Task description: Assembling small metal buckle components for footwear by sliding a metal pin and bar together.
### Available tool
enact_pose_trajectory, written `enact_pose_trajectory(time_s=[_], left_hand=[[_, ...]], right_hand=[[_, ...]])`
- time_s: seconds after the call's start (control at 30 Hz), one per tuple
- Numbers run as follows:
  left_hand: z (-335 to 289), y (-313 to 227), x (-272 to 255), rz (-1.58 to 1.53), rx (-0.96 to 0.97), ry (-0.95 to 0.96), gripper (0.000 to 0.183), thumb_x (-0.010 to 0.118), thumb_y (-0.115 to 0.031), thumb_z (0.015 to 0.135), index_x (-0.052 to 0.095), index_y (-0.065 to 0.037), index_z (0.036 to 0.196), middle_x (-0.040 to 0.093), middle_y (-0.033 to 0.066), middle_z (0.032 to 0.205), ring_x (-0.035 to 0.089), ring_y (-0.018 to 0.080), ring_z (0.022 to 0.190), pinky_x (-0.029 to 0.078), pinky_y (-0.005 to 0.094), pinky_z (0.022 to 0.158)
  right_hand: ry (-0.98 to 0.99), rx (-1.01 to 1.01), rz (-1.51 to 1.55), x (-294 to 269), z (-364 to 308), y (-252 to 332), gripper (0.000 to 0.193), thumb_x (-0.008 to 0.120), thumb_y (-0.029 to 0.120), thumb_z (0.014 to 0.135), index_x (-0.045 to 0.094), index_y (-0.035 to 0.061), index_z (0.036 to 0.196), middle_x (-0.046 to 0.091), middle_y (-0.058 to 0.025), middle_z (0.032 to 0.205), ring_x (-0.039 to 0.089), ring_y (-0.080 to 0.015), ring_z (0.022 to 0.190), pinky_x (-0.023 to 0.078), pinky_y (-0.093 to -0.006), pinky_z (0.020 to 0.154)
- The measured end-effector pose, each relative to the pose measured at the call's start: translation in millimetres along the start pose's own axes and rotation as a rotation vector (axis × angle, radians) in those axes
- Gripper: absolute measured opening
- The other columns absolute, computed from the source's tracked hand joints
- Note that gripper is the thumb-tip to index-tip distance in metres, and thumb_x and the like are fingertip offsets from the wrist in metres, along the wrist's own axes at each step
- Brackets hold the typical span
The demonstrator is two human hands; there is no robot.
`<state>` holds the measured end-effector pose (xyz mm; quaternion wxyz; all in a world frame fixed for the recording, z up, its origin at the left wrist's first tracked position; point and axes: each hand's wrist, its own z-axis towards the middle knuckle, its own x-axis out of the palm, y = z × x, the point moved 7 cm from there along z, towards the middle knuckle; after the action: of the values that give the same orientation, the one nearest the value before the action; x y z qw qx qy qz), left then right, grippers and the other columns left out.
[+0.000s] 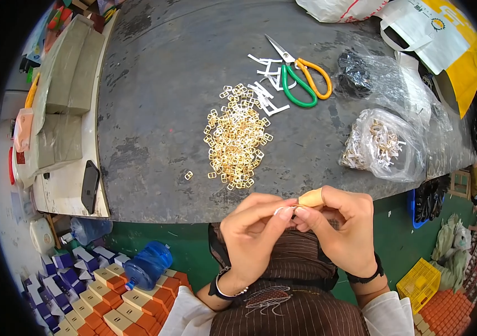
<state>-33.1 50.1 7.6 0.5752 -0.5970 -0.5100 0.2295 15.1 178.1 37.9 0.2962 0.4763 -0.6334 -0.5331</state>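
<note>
Both my hands meet just in front of the table's near edge, fingertips pinched together. Between the fingers of my left hand shows a bit of thin white strip. My right hand pinches at the same spot, its index finger wrapped in tan tape; what its tips hold is mostly hidden. Beyond the hands lies a heap of small gold buckles, with one loose buckle to its left. Short white strips lie beside the heap, next to scissors with green and orange handles.
A clear plastic bag of buckles with white pieces sits on the right of the dark table. Crumpled plastic and a white-yellow bag lie behind it. At left are a phone and wrapped grey blocks. Blue water bottles stand below.
</note>
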Motion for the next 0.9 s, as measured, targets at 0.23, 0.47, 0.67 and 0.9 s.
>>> enact_pose_trajectory(time_s=[0.23, 0.47, 0.67, 0.9], left_hand=[[4.6, 12.2, 0.4, -0.360, -0.190, 0.105, 0.013, 0.058, 0.001, 0.088, 0.067, 0.005, 0.096, 0.063, 0.0102, 0.091, 0.059, 0.0121, 0.076, 0.047, 0.0250, 0.069], [10.7, -2.4, 1.1, -0.120, -0.106, 0.118, 0.008, 0.060, 0.004, 0.087, 0.065, 0.007, 0.092, 0.064, 0.0093, 0.086, 0.059, 0.0096, 0.072, 0.049, 0.0216, 0.065], [10.1, -9.5, -7.8, -0.001, -0.067, 0.095, 0.005, 0.062, 0.002, 0.086, 0.063, 0.006, 0.086, 0.063, 0.0078, 0.082, 0.058, 0.0087, 0.069, 0.049, 0.0202, 0.061], [7.9, -12.1, -11.5, 0.038, -0.078, 0.041, 0.004, 0.062, 0.002, 0.086, 0.062, 0.006, 0.086, 0.062, 0.0070, 0.080, 0.058, 0.0083, 0.066, 0.047, 0.0195, 0.058]], right_hand=[[0.021, -0.027, 0.067, 2.1, -0.8, 4.8, 0.003, 0.061, -0.005, 0.082, 0.061, -0.0088, 0.082, 0.067, -0.0118, 0.072, 0.067, -0.0125, 0.066, 0.054, -0.0218, 0.057], [0.042, 0.044, 0.064, 3.2, -1.7, 1.3, 0.004, 0.059, -0.005, 0.084, 0.058, -0.0079, 0.083, 0.068, -0.0112, 0.074, 0.066, -0.0107, 0.065, 0.055, -0.0222, 0.056], [0.102, 0.032, 0.082, 8.2, 0.0, 5.1, 0.005, 0.060, -0.004, 0.083, 0.057, -0.0078, 0.081, 0.068, -0.0113, 0.073, 0.067, -0.0116, 0.066, 0.055, -0.0224, 0.055], [0.088, 0.057, 0.023, 5.7, -2.5, 0.7, 0.009, 0.062, -0.002, 0.083, 0.057, -0.0060, 0.077, 0.068, -0.0103, 0.070, 0.068, -0.0129, 0.063, 0.054, -0.0222, 0.053]])
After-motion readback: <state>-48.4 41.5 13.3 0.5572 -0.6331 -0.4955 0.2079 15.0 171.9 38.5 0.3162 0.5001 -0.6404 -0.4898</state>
